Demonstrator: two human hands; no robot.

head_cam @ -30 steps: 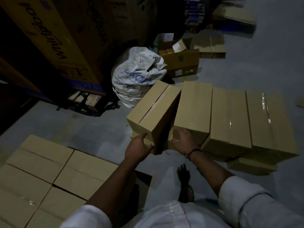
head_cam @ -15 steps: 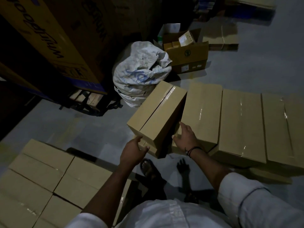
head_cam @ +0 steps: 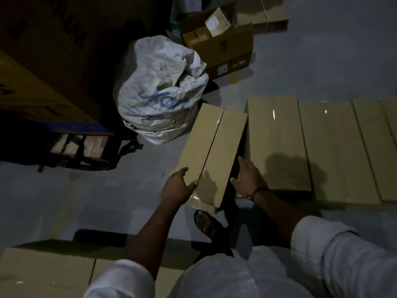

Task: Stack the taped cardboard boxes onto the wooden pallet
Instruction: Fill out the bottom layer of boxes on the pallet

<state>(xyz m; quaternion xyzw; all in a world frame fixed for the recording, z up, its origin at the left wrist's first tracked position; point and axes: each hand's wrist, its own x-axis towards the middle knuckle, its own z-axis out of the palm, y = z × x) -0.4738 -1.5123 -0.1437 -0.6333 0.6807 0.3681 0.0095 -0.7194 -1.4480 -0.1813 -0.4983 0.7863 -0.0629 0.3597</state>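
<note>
Your left hand (head_cam: 178,186), open before, now grips the taped box (head_cam: 214,151) at its 6 o'clock edge, thumb on top. Your right hand (head_cam: 249,179) presses straight-fingered on its 3 o'clock side.

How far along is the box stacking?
Done: a flat layer of tan taped cardboard boxes sits at lower left; any pallet beneath is hidden. In hand: one tilted tan taped box, the left hand gripping its near corner and the right hand flat against its right side. Left: at least three more taped boxes in a row on the grey floor at right.
</note>
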